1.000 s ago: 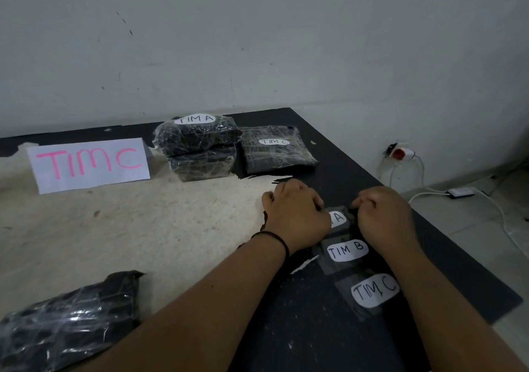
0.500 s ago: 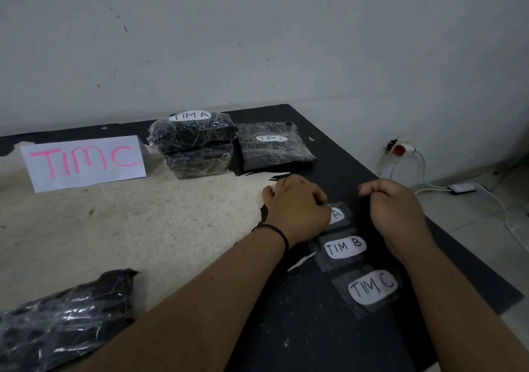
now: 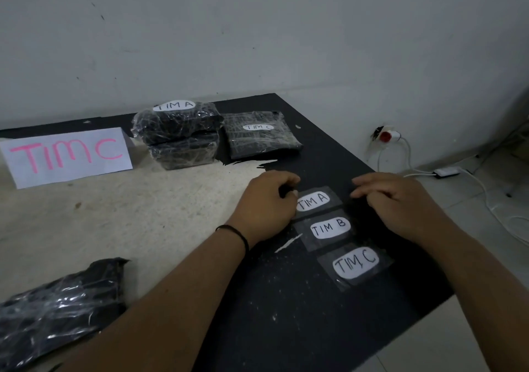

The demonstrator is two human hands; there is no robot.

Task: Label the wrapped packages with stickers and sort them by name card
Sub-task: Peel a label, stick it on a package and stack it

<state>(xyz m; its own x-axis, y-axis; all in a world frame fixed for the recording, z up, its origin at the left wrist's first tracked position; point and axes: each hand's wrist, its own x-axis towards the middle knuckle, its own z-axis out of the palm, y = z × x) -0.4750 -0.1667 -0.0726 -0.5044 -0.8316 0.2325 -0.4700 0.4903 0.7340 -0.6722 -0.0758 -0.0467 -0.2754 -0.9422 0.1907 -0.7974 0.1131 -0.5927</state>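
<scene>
Three white stickers on clear backing lie in a row on the black mat point(image 3: 286, 320): TIM A sticker point(image 3: 313, 201), TIM B sticker point(image 3: 330, 227), TIM C sticker point(image 3: 355, 263). My left hand point(image 3: 264, 204) is curled, its fingertips pinching the left edge of the TIM A sticker. To the right of that sticker my right hand point(image 3: 396, 200) hovers, apart from it, fingers loosely bent. A stack of two wrapped packages point(image 3: 179, 134) with a TIM A label stands at the back, a TIM C package point(image 3: 260, 135) beside it. An unlabelled wrapped package point(image 3: 57, 306) lies near left.
A white name card reading TIM C point(image 3: 67, 155) stands at the back left by the wall. The table's right edge drops to a tiled floor with a wall socket and red plug point(image 3: 385, 135), a white adapter point(image 3: 446, 171) and loose cables.
My right hand has come off the TIM A sticker and drawn back to the right, uncovering its writing. My left hand has stayed at the sticker's left edge.
</scene>
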